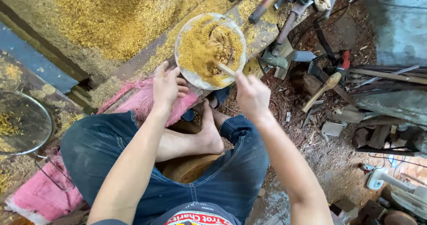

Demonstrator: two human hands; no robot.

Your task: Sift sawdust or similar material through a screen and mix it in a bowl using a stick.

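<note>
The right hand is closed around a thin wooden stick, whose far end is buried in the yellow sawdust heaped in a round pale bowl; the bowl rests on a sawdust-strewn wooden plank just ahead of the person's knees; the left hand rests with fingers loosely curled on pink cloth beside the bowl's near rim, gripping nothing that can be seen; the hands are apart, one at each side of the bowl; a wire sieve lies at the left; hammers lie beyond the bowl.
</note>
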